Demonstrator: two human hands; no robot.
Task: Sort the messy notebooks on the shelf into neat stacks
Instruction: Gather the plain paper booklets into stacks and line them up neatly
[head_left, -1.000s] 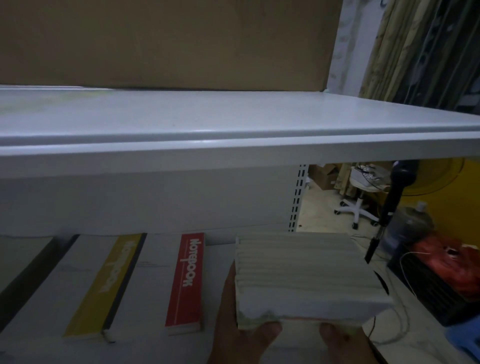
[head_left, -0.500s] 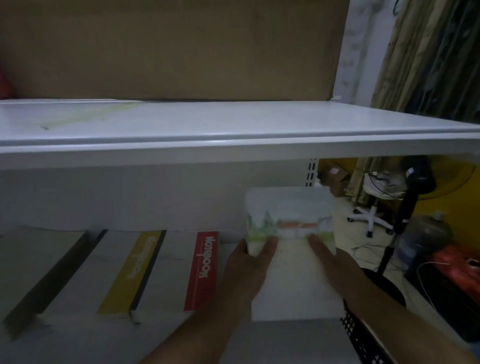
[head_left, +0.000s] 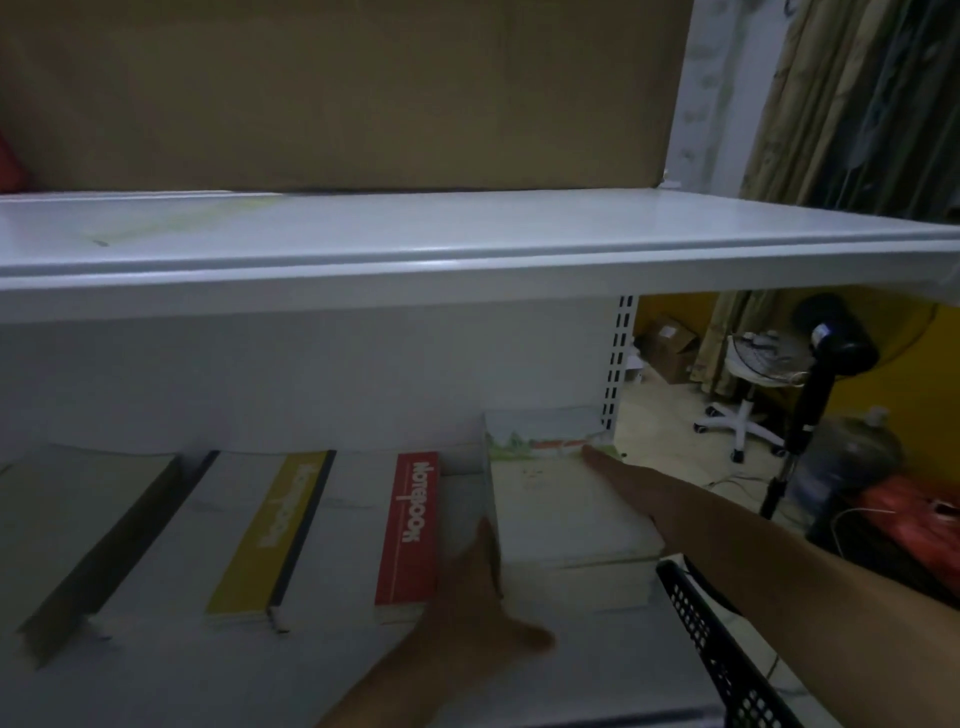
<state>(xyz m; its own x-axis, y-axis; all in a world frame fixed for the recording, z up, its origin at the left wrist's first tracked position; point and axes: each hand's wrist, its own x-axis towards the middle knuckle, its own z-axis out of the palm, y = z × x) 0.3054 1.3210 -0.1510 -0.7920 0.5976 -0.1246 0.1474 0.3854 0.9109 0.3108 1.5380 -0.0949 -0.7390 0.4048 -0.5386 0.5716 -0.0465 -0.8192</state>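
Note:
A thick stack of white notebooks (head_left: 561, 514) lies flat at the right end of the lower shelf (head_left: 156, 670), its far cover edge printed green and red. My right hand (head_left: 623, 475) lies stretched along the stack's right top side, fingertips near the far end. My left hand (head_left: 480, 597) rests flat against the stack's left side, fingers straight. To the left lie a notebook pile with a red spine (head_left: 408, 530), one with a yellow spine (head_left: 270, 535) and one with a dark spine (head_left: 104, 540).
A white upper shelf (head_left: 467, 244) overhangs closely, with a large cardboard box (head_left: 337, 93) on it. A black mesh basket (head_left: 711, 639) juts at the shelf's right front. Beyond the right end are a fan stand (head_left: 815, 379), a white stool (head_left: 748, 384) and curtains.
The white stack went from held up in both hands to lying flat far back on the shelf. Both hands slid from gripping its near edge to lying along its sides.

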